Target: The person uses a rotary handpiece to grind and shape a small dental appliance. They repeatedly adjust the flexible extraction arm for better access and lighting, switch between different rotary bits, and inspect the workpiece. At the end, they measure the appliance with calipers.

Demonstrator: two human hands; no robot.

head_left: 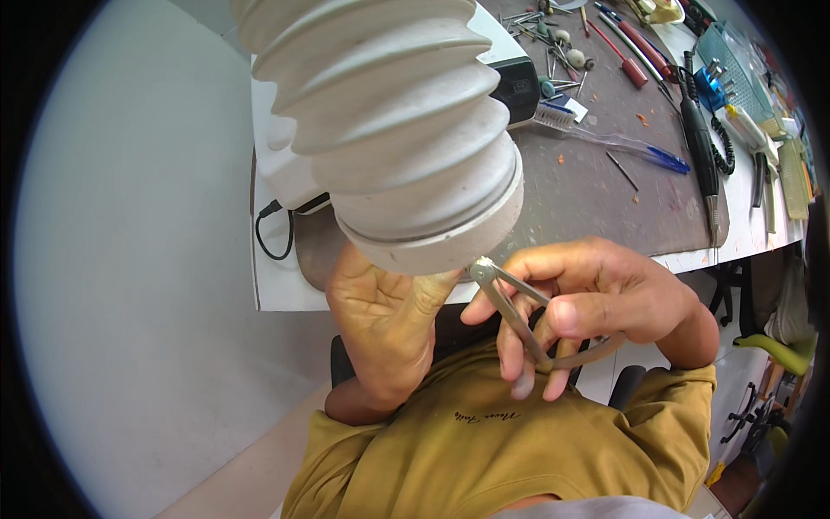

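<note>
A metal caliper [517, 324] with two slim arms and a curved end is in my right hand [605, 298], thumb and fingers closed about it. Its round joint [482, 271] points up toward the rim of a white ribbed hose [406, 138]. At the left, my left hand [385, 324] is raised with its palm showing. The hose mouth hides its fingertips, and its thumb reaches up to the right, close to the caliper's joint. The fingers appear drawn together; whatever they hold is behind the hose.
On the grey mat [596, 190] lie a clear toothbrush [618, 145], a thin metal pin [622, 171] and several small burs [553, 52]. A black rotary handpiece [699, 138] rests at the right edge. Behind the hose stands a white machine [290, 173] with a black cable [275, 242].
</note>
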